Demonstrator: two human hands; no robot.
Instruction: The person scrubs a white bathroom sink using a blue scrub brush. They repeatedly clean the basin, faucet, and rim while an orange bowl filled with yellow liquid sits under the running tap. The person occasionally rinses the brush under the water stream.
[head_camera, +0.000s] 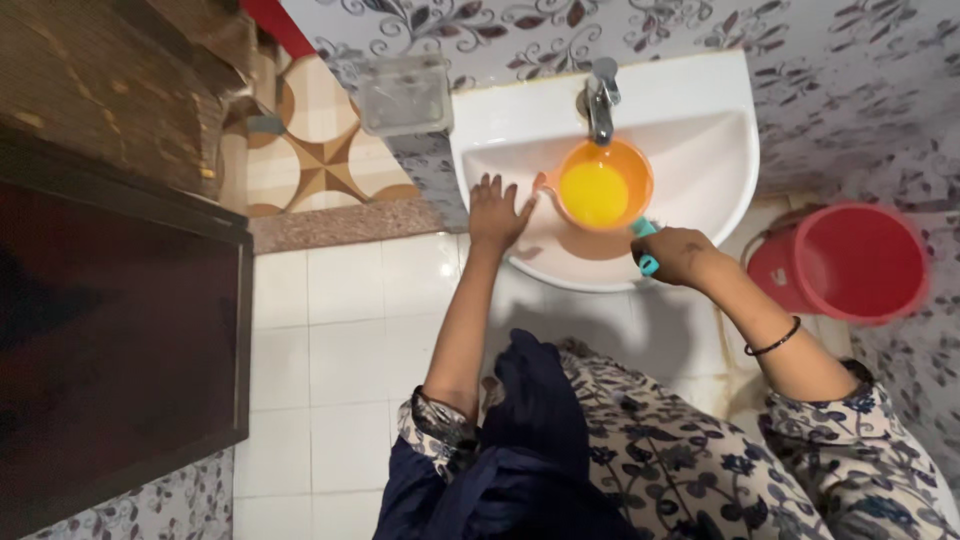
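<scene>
Bracing the orange mug (597, 190) under the tap (601, 98), the left hand (496, 213) spreads flat on the sink (720, 130); the right hand (676, 254) grips a teal brush (646, 246).

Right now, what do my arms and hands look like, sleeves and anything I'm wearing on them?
Both forearms are bare below the elbow. The sleeves are pale with a dark blue flower print, and the left one has a dark cuff. The left hand wears nothing visible. Above the right hand, a thin dark bangle circles the forearm.
</scene>
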